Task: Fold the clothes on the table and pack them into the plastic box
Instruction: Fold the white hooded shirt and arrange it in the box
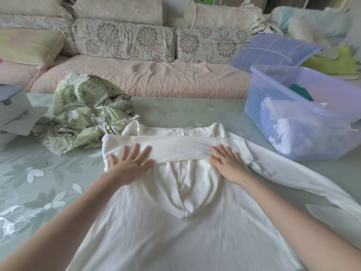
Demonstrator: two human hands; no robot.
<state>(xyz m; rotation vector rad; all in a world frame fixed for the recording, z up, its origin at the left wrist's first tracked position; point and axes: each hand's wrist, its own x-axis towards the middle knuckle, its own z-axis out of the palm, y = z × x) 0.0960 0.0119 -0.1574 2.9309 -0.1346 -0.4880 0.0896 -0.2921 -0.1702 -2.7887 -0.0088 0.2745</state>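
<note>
Hands lie flat and spread on a white top [175, 222] that covers the near middle of the table [39, 182]. The left hand [131, 163] presses palm-down, fingers fanned, on the left end of a sleeve [156, 147] folded across the chest; the right hand [227, 163] presses the same way on the sleeve's right end. Neither hand grips anything. Below the sleeve the fabric bunches into a creased pouch between the wrists. The other sleeve [293, 177] trails off toward the table's right edge, and its cuff is cut off by the frame. The top's hem runs out of view at the bottom, under the forearms.

A crumpled green print garment [86, 114] sits at the far left of the table, just beside the white top's shoulder; what kind of garment it is cannot be told. A white carton [17, 118] at the left edge is partly out of frame.

A plastic box [304, 118] stands at the far right corner, its right side cut off. Through the hazy wall, white cloth [281, 132] shows, with something dark green [300, 90] deeper inside; both are too blurred to identify.

Beyond the far edge runs a sofa [136, 75] with floral cushions and a lilac pillow [273, 51].
</note>
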